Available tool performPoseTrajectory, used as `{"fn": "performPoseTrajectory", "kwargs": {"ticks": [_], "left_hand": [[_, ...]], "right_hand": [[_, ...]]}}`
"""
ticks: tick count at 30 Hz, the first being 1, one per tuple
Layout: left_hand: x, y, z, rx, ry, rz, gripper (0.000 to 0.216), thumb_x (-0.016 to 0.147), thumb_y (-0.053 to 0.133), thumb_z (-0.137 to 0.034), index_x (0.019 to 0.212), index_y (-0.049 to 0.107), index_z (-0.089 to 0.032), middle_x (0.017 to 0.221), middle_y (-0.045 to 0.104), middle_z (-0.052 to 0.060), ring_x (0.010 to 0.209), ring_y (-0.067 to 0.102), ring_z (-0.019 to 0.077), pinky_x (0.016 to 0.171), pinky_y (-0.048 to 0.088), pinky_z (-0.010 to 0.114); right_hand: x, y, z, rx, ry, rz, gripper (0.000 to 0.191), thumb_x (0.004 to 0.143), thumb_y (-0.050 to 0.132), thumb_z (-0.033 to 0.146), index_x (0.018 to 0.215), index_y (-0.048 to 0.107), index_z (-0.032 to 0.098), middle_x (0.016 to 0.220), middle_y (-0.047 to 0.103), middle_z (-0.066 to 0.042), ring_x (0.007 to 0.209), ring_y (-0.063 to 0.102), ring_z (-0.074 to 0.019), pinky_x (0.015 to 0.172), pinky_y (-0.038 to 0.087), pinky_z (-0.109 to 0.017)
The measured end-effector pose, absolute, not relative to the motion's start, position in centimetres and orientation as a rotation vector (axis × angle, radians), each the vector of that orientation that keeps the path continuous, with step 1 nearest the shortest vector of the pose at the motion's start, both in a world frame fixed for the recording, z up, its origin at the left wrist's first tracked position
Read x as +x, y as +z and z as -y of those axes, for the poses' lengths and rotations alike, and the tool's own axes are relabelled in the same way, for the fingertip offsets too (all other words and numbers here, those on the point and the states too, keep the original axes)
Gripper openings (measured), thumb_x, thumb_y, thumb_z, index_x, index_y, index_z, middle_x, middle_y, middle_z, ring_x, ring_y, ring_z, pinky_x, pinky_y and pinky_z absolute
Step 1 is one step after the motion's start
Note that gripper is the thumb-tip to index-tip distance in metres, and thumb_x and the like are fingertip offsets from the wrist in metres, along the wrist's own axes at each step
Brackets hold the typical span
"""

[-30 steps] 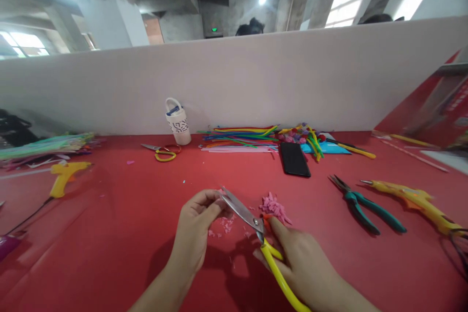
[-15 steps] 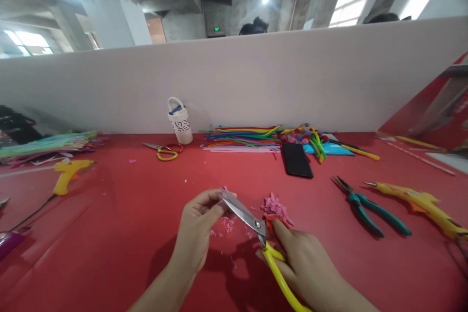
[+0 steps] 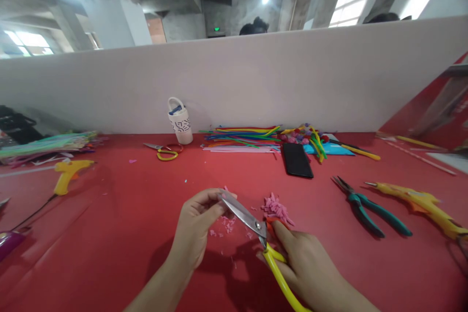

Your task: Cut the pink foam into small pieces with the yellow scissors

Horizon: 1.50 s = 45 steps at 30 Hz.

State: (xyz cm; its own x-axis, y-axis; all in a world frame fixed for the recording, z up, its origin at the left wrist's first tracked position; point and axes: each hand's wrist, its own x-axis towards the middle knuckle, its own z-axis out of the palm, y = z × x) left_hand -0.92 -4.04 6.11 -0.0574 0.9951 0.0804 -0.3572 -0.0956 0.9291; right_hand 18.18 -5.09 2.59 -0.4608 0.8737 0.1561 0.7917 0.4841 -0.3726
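My right hand [image 3: 305, 265] grips the yellow handles of a pair of scissors [image 3: 252, 226]. The steel blades point up and left, and their tips meet the fingertips of my left hand [image 3: 197, 226]. That hand is closed in a pinch on a small pink scrap [image 3: 225, 189] that barely shows above the fingers. Small pink cuttings [image 3: 226, 224] lie on the red table [image 3: 120, 234] under the blades. A heap of pink pieces [image 3: 276, 207] sits just beyond my right hand.
Teal pliers [image 3: 369, 207] and a yellow glue gun [image 3: 420, 202] lie to the right. A black phone [image 3: 297, 159], coloured pipe cleaners [image 3: 243, 137], a white cup [image 3: 180, 122] and second scissors [image 3: 164, 151] line the white divider [image 3: 256, 78]. Another glue gun [image 3: 68, 173] lies left.
Both hands and the scissors stay nearly where they were; the view has only shifted slightly.
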Motion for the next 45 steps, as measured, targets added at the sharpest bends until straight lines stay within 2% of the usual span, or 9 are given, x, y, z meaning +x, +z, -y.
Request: {"fn": "performPoseTrajectory", "kwargs": {"ticks": [27,34,37,40,45], "left_hand": [[-1.0,6.0,4.0,1.002,1.438,-0.915,0.011,0.068,0.056,-0.01,0.073,0.065,-0.015,0.067,0.063,0.0,0.059,0.053,0.0088,0.059,0.042,0.02],[-1.0,6.3,4.0,0.992,1.45,-0.928,0.01,0.068,0.056,-0.011,0.073,0.064,-0.015,0.069,0.062,0.001,0.06,0.053,0.0106,0.06,0.043,0.022],[-0.9,6.4,4.0,0.979,1.435,-0.929,0.007,0.068,0.056,-0.013,0.071,0.063,-0.014,0.065,0.061,0.001,0.059,0.053,0.011,0.06,0.043,0.023],[-0.5,6.2,4.0,0.993,1.307,-0.94,0.006,0.069,0.057,-0.016,0.07,0.062,-0.013,0.062,0.061,0.002,0.057,0.053,0.0111,0.058,0.043,0.023],[0.9,4.9,4.4,0.967,1.02,-0.836,0.007,0.068,0.057,-0.017,0.069,0.061,-0.012,0.061,0.061,0.004,0.054,0.055,0.0118,0.055,0.044,0.024]], "right_hand": [[18.2,2.4,5.2,-1.412,0.267,2.41,0.026,0.077,0.04,0.046,0.069,0.035,0.022,0.051,0.055,0.001,0.042,0.051,-0.0165,0.04,0.019,-0.025],[18.2,2.6,5.0,-1.427,0.217,2.374,0.023,0.076,0.044,0.042,0.067,0.037,0.022,0.046,0.051,0.002,0.038,0.045,-0.0142,0.039,0.017,-0.024],[18.0,2.9,5.1,-1.437,0.418,2.289,0.026,0.074,0.046,0.04,0.06,0.032,0.022,0.045,0.045,0.004,0.037,0.037,-0.0105,0.039,0.017,-0.023],[17.6,3.3,5.1,-1.371,0.766,2.091,0.027,0.073,0.047,0.036,0.058,0.029,0.022,0.046,0.037,0.007,0.041,0.031,-0.0082,0.039,0.021,-0.021],[17.3,3.8,5.0,-1.248,1.241,1.655,0.016,0.07,0.046,0.032,0.063,0.039,0.02,0.048,0.039,0.007,0.039,0.032,-0.0058,0.036,0.028,-0.018]]}}
